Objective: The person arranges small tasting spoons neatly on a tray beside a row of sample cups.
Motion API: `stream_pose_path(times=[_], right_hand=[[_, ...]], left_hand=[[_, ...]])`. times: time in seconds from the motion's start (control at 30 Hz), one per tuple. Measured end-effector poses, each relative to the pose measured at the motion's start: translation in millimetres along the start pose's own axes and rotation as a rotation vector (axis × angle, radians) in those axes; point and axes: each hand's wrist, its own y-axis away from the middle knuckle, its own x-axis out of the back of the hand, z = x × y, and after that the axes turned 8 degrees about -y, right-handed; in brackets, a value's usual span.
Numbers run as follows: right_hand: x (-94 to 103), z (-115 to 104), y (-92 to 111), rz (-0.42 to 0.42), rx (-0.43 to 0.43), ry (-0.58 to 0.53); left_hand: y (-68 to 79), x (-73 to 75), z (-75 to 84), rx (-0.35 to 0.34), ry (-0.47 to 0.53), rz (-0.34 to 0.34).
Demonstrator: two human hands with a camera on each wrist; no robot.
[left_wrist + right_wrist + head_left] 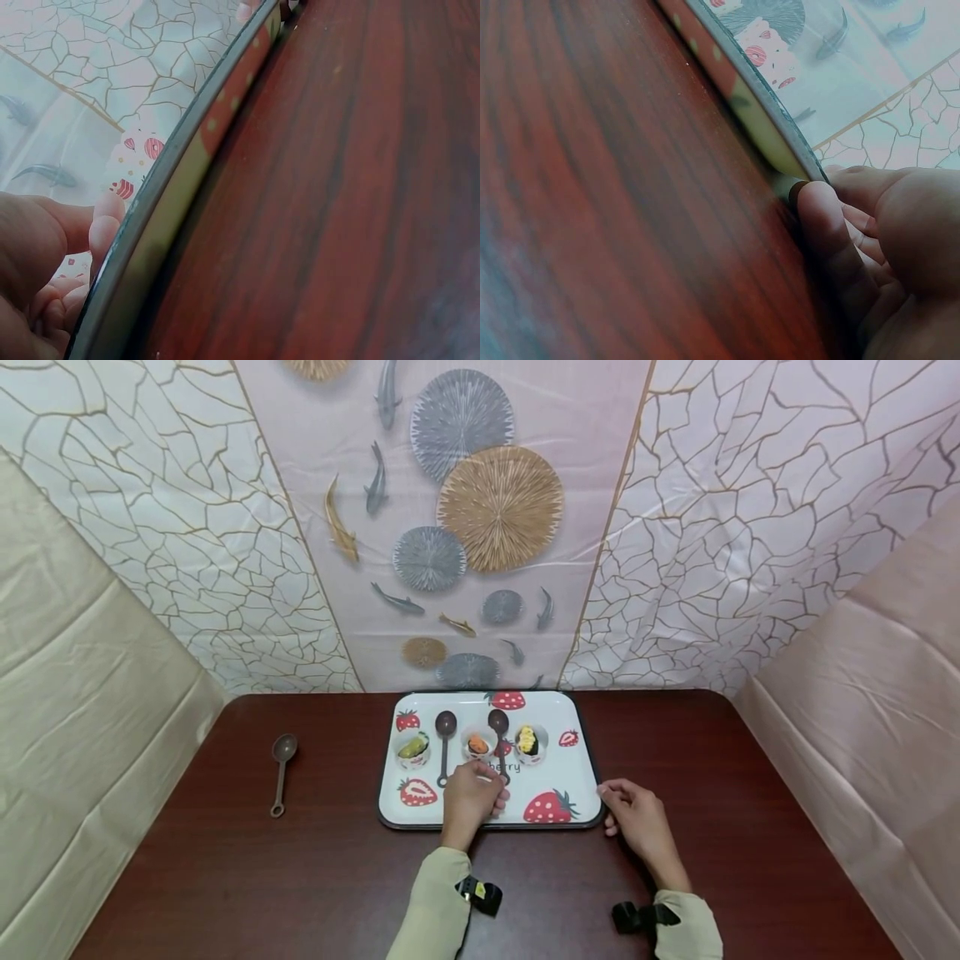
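The middle cup [467, 752], with orange food [477, 744] in it, stood on the tray [468, 706] between the left cup [414, 762] and the right cup [530, 759]. The left hand [472, 797] was at its near side, fingers bunched together; whether they gripped the cup, I cannot tell. The right hand [637, 814] pinched the tray's near right corner between thumb and fingers, seemingly to steady it.

The left spoon [446, 731] lay between the left and middle cups, the right spoon [498, 727] between the middle and right ones. Both had their bowls far and handles near, an arrangement that probably kept the handles in easy reach and the cups apart. Beyond the tray, well to the left, a third spoon [281, 768] lay bowl far on the tabletop [330, 868]. A patterned cloth [675, 552] hung behind the far edge, likely as a backdrop.
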Motion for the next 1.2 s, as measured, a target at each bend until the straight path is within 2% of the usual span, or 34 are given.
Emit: stream_pose_path(times=[0.4,0.7,0.87,1.2], right_hand=[[-0.7,-0.6,0.8,-0.009,-0.007,-0.004],[0.1,1.0,1.2,-0.012,0.003,0.001],[-1.5,1.6,1.1,-0.012,0.000,-0.006],[1.5,2.7,0.4,-0.010,0.006,0.026]], left_hand=[[1.2,-0.1,0.4,0.023,-0.015,0.003],[7.5,4.3,0.8,-0.042,-0.020,-0.007],[16.5,18.6,4.4,-0.093,-0.081,-0.008],[33.1,65.6,17.3,-0.219,-0.207,0.110]])
